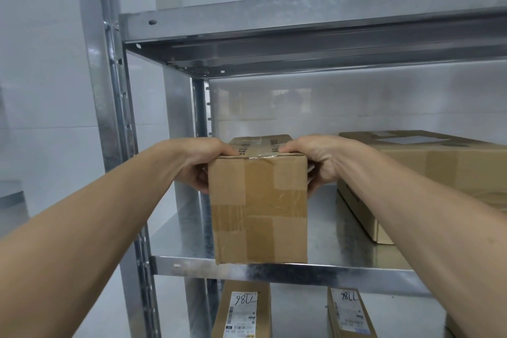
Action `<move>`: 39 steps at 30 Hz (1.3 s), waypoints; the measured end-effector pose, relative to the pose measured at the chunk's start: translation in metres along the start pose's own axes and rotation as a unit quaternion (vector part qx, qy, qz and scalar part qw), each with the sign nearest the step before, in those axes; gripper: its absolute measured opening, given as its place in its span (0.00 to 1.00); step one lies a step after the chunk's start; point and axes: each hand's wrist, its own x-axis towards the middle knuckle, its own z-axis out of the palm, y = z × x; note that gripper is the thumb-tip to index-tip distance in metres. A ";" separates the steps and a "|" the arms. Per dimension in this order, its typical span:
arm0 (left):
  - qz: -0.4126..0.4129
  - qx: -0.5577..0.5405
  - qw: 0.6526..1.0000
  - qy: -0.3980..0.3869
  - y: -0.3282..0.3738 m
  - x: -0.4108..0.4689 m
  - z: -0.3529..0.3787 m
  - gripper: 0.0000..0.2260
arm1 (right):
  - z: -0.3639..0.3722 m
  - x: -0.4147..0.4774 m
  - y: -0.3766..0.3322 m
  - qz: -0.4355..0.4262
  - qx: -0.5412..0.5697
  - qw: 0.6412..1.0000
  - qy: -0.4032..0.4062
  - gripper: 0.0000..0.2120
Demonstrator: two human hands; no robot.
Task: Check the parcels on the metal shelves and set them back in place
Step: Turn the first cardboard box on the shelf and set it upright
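Note:
A taped brown cardboard parcel (260, 208) stands at the front edge of the middle metal shelf (356, 271). My left hand (203, 162) grips its upper left side, thumb on the top edge. On the upper right side my right hand (321, 162) holds it the same way. Both sets of fingers wrap down the parcel's sides. Whether the parcel's base rests on the shelf or is lifted slightly, I cannot tell.
A larger flat cardboard box (428, 173) lies on the same shelf to the right. On the shelf below lie two labelled parcels (242, 313) (349, 313) with handwritten numbers. A steel upright (109, 118) stands left, an upper shelf (301, 35) overhead.

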 end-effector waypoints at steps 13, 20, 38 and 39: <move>0.013 -0.106 0.994 0.037 -0.016 -0.001 0.000 0.23 | -0.009 -0.011 0.010 0.004 0.111 0.994 0.015 0.13; -0.041 -0.187 0.977 0.094 -0.071 0.019 0.020 0.28 | -0.022 -0.016 0.020 -0.010 0.195 0.981 0.002 0.05; 0.007 -0.398 0.917 0.027 -0.080 -0.003 0.039 0.16 | -0.024 -0.003 0.071 -0.094 0.357 0.929 -0.035 0.16; 0.012 -0.394 0.919 0.028 -0.080 -0.004 0.039 0.15 | -0.024 -0.001 0.074 -0.100 0.353 0.929 -0.041 0.16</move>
